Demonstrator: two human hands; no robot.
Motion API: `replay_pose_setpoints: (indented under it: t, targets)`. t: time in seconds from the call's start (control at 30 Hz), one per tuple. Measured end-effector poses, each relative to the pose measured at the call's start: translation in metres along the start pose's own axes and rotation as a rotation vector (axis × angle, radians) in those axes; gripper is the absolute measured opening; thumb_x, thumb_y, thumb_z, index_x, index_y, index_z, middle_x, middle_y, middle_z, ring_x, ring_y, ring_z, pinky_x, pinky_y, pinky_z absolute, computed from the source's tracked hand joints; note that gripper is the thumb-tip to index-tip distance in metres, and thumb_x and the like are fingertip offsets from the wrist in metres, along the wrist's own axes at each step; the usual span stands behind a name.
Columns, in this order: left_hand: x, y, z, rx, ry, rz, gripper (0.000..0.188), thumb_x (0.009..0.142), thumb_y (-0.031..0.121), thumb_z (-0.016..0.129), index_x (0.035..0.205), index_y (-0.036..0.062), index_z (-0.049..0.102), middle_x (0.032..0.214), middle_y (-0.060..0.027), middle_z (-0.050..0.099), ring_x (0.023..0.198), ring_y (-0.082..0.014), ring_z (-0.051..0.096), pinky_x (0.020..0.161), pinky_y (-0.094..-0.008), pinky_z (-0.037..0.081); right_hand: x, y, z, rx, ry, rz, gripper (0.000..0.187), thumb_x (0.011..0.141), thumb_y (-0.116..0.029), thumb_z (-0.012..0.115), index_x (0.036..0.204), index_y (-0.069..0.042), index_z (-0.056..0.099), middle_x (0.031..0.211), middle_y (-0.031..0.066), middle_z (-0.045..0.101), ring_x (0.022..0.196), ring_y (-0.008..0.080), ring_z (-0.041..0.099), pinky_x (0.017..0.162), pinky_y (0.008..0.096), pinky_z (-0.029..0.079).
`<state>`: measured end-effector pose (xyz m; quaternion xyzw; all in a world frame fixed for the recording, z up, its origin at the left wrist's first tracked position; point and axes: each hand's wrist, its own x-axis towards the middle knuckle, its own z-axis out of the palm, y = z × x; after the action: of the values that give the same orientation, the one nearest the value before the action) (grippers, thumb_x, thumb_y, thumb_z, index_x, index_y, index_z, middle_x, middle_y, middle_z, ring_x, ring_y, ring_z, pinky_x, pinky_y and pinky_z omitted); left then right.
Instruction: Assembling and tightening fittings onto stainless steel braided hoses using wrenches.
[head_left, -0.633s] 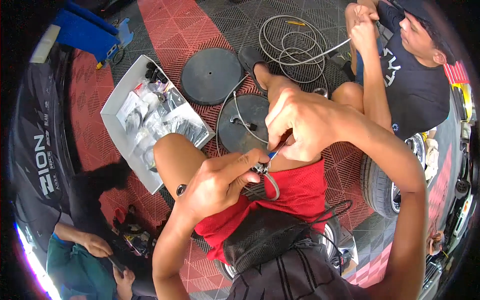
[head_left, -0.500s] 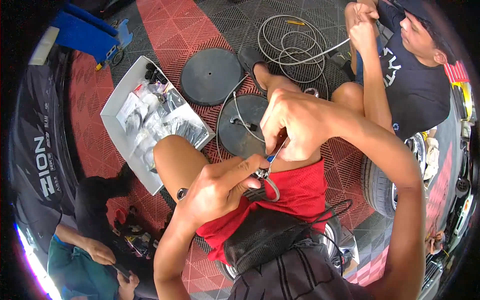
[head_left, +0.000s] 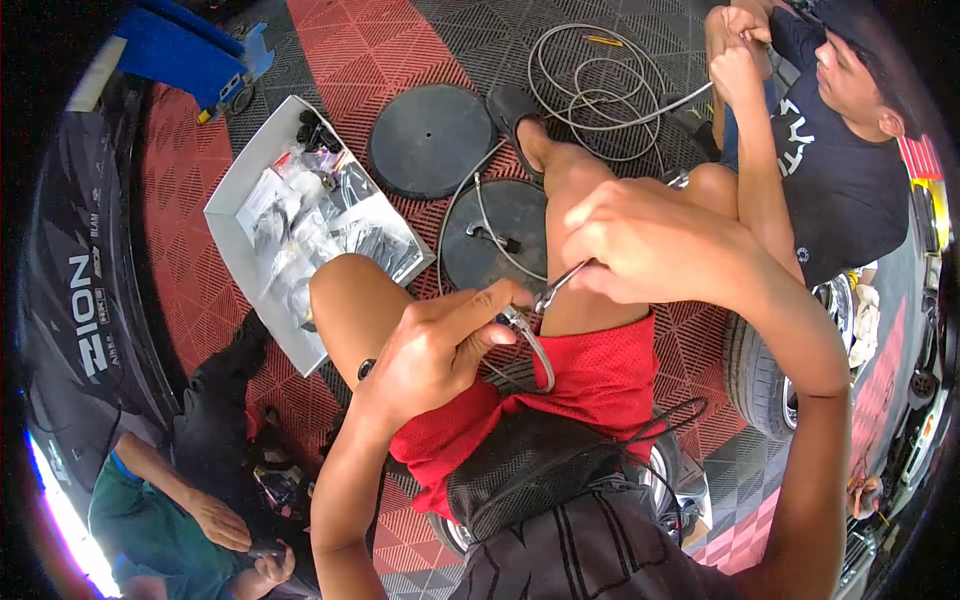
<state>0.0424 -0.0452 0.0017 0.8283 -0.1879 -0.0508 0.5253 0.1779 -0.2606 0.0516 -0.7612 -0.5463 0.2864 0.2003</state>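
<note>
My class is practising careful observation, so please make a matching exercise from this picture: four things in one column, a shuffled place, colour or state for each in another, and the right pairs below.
Column one
1. left hand
2. white box
3. shorts
4. two flat discs

Column two
A. red
B. round and black
C. gripping a metal fitting with a grey hose
D. open, with clear plastic bags inside

Right pairs: 1-C, 2-D, 3-A, 4-B

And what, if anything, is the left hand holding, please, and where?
The left hand holds a thin, grey, curved hose by its silvery metal end fitting.
</note>
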Motion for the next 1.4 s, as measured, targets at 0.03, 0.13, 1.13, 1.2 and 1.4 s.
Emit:
replay_pose_setpoints:
  t: [0.03, 0.13, 1.13, 1.2, 1.4]
  targets:
    - [-0.001, 0.000, 0.001, 0.000, 0.014, 0.008, 0.034, 0.085, 0.002, 0.065, 0.118, -0.0019, 0.059, 0.099, -0.0166, 0.068, 0.080, -0.0311, 0.068, 0.069, -0.0376, 0.054, -0.006, -0.004, 0.001, -0.131, 0.030, 0.077, 0.011, 0.075, -0.008, 0.068, 0.084, -0.002, 0.071, 0.075, 0.0110, 0.062, 0.072, 0.0298, 0.063, 0.067, 0.0395, 0.051]
    - [0.004, 0.002, 0.000, -0.013, 0.017, -0.005, 0.032, 0.086, 0.004, 0.065, 0.117, -0.0026, 0.059, 0.099, -0.0169, 0.068, 0.080, -0.0308, 0.069, 0.070, -0.0368, 0.054, -0.030, -0.012, 0.009, -0.238, 0.032, 0.213, 0.015, 0.079, -0.006, 0.065, 0.093, 0.000, 0.068, 0.080, 0.0115, 0.055, 0.079, 0.0288, 0.060, 0.068, 0.0395, 0.051]
    - [-0.011, 0.002, 0.006, 0.074, 0.085, -0.054, 0.035, 0.085, 0.007, 0.068, 0.118, 0.0001, 0.059, 0.101, -0.0167, 0.068, 0.083, -0.0344, 0.068, 0.069, -0.0391, 0.055, -0.019, -0.089, 0.046, -0.698, 0.232, 0.040, 0.013, 0.062, -0.012, 0.066, 0.060, 0.000, 0.062, 0.068, 0.0122, 0.058, 0.064, 0.0199, 0.059, 0.042, 0.0283, 0.048]
    - [-0.010, 0.002, 0.006, 0.068, 0.068, -0.090, 0.035, 0.085, 0.008, 0.068, 0.119, 0.0016, 0.059, 0.102, -0.0155, 0.068, 0.082, -0.0339, 0.068, 0.068, -0.0389, 0.055, -0.020, -0.070, 0.041, -0.559, 0.286, -0.051, 0.012, 0.068, -0.008, 0.065, 0.063, 0.002, 0.062, 0.068, 0.0131, 0.059, 0.067, 0.0230, 0.062, 0.044, 0.0317, 0.051]
    - [0.001, 0.001, 0.017, 0.005, 0.171, 0.008, 0.034, 0.086, 0.008, 0.066, 0.119, 0.0027, 0.058, 0.100, -0.0159, 0.068, 0.078, -0.0347, 0.068, 0.066, -0.0393, 0.055, -0.022, -0.028, 0.023, -0.310, 0.242, -0.118, 0.012, 0.074, -0.012, 0.060, 0.074, -0.001, 0.064, 0.072, 0.0117, 0.062, 0.072, 0.0260, 0.066, 0.063, 0.0381, 0.054]
